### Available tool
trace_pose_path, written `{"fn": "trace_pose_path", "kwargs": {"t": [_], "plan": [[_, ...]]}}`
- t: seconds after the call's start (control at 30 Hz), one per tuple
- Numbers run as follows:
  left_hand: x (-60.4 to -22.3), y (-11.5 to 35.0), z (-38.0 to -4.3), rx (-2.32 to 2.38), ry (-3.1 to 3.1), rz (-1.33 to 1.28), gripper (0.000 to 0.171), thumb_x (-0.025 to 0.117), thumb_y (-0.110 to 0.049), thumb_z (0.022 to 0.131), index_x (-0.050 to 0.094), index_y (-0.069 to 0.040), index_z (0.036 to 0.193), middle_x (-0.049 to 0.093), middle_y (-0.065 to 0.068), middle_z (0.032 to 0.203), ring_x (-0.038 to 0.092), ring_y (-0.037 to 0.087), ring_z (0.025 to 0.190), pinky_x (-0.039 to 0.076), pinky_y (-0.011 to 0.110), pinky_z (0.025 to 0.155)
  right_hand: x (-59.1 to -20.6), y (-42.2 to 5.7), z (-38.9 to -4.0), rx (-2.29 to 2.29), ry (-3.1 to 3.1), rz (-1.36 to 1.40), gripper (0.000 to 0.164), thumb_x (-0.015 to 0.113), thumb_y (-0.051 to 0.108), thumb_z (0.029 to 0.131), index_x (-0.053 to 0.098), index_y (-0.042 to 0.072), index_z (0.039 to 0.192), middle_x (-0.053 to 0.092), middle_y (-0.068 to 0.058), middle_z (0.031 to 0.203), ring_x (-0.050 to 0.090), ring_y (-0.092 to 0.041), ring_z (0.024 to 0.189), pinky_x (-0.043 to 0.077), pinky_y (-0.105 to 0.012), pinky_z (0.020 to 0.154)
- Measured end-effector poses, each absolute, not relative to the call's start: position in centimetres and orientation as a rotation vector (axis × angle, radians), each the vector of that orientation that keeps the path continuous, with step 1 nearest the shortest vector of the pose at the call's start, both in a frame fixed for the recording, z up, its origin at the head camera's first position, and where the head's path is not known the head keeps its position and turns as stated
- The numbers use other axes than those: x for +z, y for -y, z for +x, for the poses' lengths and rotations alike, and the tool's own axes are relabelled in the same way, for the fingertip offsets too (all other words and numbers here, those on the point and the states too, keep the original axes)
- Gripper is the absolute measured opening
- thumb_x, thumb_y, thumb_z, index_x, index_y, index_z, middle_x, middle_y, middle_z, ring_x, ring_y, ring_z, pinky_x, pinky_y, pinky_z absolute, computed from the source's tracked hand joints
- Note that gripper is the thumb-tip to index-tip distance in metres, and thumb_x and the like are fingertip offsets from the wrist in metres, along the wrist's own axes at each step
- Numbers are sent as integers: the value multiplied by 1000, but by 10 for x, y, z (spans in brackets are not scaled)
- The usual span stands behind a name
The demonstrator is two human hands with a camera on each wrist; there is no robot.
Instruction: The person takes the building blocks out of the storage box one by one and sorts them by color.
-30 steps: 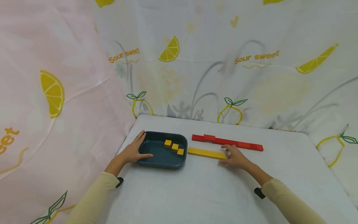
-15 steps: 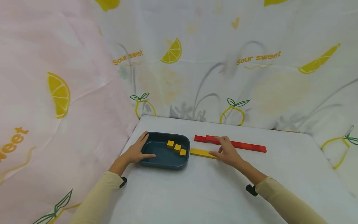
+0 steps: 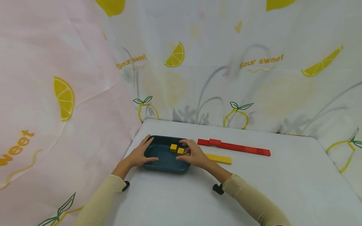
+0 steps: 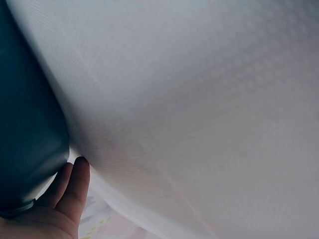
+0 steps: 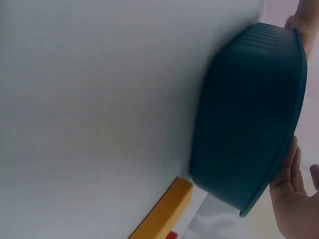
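Note:
A dark blue-green tray (image 3: 164,160) stands on the white table, with a few small yellow cubes (image 3: 173,147) in its right half. My left hand (image 3: 137,157) holds the tray's left end, fingers along the outer side and thumb over the front rim. My right hand (image 3: 196,155) is over the tray's right rim, its thumb and fingers spread around the rightmost cube, which they partly hide. No contact with that cube can be made out. In the right wrist view, the right hand (image 5: 294,199) is beside the tray's rim (image 5: 299,99).
Right of the tray lies a row of yellow blocks (image 3: 220,159), its left end hidden by the right hand. Behind it runs a longer row of red blocks (image 3: 237,148), with one block (image 3: 215,142) standing out. A lemon-print cloth (image 3: 181,88) hangs behind the table.
My right hand has moved left, from the right end of the yellow row to over the tray's right side. The left hand stays on the tray. The view has shifted slightly.

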State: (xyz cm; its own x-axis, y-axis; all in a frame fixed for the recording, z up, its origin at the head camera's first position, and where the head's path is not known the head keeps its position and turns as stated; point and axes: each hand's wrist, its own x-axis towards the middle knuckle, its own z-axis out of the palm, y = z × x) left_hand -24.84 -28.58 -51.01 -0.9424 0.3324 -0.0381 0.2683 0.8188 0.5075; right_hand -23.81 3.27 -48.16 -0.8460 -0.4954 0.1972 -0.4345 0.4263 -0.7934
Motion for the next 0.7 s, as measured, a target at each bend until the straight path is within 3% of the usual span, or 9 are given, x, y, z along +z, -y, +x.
{"fn": "trace_pose_path", "kwargs": {"t": [0.33,0.5,0.7], "plan": [[-512,285,-249,806,-2905,499,110,73,-66,76,20,-17,159,6,9,168,34,45,143,39,69,102,-496,27,-258,-1184,-2884,-661,70,79,49,80,58,7,132,57,-12,127,59,-21,103,54,-35,93],[-513,285,-250,815,-2910,520,110,72,-66,77,20,-17,159,6,10,168,33,45,143,39,69,102,-506,43,-262,-1041,-2985,-571,71,81,51,77,59,10,132,58,-11,135,57,-27,119,48,-44,103],[-515,289,-251,825,-2901,522,110,74,-65,76,19,-19,159,5,9,168,31,45,144,38,69,103,-511,53,-263,-955,-3055,-475,69,80,53,76,62,15,131,63,-5,131,57,-26,119,42,-52,105]]}}
